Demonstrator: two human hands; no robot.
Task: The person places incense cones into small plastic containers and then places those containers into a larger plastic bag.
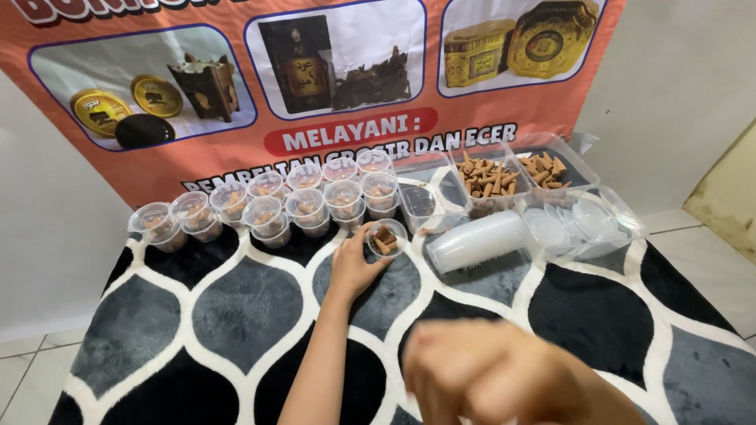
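Left hand (356, 266) far forward on rug (236, 315), fingers pinching upright cup (387, 238) of cones; right hand (504, 376) near, blurred, loosely curled, nothing visibly held, well behind cup.

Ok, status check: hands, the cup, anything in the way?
Left hand grips small clear cup of brown cones, on the rug. Right hand blurred, close to camera, contents unclear. Filled cups behind, sleeve of empty cups alongside.

Orange banner (551, 75) hanging on the wall behind the rug, bearing three white blue-edged picture panels. Clear plastic sleeve of stacked cups (476, 240) lying beside clear trays (543, 169).
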